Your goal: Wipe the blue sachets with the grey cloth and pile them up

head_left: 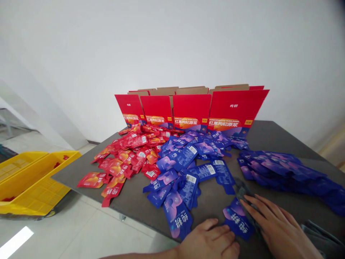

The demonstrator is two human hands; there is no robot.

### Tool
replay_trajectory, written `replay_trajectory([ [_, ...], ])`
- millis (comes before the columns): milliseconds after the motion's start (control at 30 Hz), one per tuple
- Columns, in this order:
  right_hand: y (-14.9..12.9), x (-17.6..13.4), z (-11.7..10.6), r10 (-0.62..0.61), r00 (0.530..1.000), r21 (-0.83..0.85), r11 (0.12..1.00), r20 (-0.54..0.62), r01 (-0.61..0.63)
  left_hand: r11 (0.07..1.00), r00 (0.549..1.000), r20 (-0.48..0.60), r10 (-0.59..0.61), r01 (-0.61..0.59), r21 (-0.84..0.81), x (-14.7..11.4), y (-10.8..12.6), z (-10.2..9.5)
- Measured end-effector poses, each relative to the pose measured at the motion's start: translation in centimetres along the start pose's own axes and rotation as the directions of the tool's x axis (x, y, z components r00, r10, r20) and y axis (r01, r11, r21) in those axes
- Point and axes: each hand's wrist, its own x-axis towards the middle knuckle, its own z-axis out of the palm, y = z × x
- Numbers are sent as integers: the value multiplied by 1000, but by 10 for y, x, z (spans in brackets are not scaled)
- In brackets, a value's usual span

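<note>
Blue, glossy and printed in pink and violet, a small pouch (238, 220) lies on a dark tabletop (212, 203) between two bare hands, lower right of centre.
Large white characters run across the pouch's lower part, and its upper end sits beside a dark grey cloth (240, 187). The left hand (208, 239), at the bottom edge, bends its fingers by the pouch's left side; whether they pinch it cannot be told. The right hand (277, 225) stretches its fingers over the cloth, its grip unclear. Loose blue pouches (185, 158) crowd the middle, red ones (126, 154) the centre left, and an overlapping blue row (285, 169) the right, before red cartons (191, 109) at upper centre.
</note>
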Motion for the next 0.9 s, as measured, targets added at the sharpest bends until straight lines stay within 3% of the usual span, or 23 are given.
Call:
replay_trajectory([
  [133,29,-3,11,155,984,40,986,91,-159,1000,995,95,2,-1,-15,-4,3,6],
  [233,31,4,1,140,987,91,985,78,-147,999,994,106,-14,19,-42,1,3,7],
  [333,5,21,-22,-82,994,132,987,-74,91,997,990,142,-20,31,-74,8,3,4],
  [400,-17,33,-36,-257,945,129,949,-202,286,995,979,202,-17,36,-89,11,3,3],
  [500,-34,42,-40,-313,916,112,930,-250,349,995,966,259,-11,35,-89,11,4,3],
  [600,-19,33,-26,-293,940,105,944,-176,314,996,965,262,-7,31,-87,10,3,4],
  [733,25,9,8,-75,997,85,993,-31,78,995,983,184,-24,41,-89,9,2,4],
  [833,50,-6,25,81,996,71,994,33,-83,994,997,51,-63,67,-86,8,3,5],
  [900,55,-11,27,105,993,97,989,51,-110,994,997,27,-72,74,-82,6,3,6],
])
